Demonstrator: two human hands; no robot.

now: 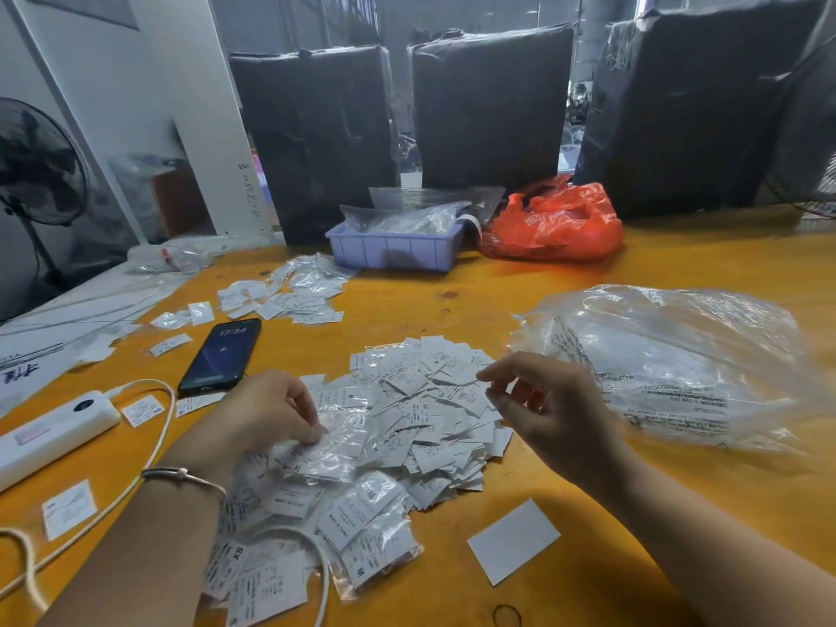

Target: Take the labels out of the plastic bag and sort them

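A glossy orange surface [588, 282] carries clutter on every side: a dark phone [221, 353] with its screen lit lies left of centre, a white power bank [49, 429] with a pale cable [154, 450] sits at the left edge, and at the back a lilac plastic tray [393, 251] stands beside a crumpled red bag [556, 224], with three black wrapped bales [493, 106] behind them. A second scatter of small packets [294, 291] lies in front of the tray. The heap of labels [429, 409], small white paper rectangles printed with size letters, some sealed in little clear sleeves, spreads across the middle of the surface between both hands. The left hand [267, 414], a thin bracelet [181, 475] at its wrist, curls its fingers down and pinches a crinkly clear sleeve on the pile. The right hand [538, 400] hovers above the pile's right edge, its grip loosely spread and holding nothing. Just right of it lies the big clear plastic bag [678, 364], wrinkled, shiny, printed with black warning text
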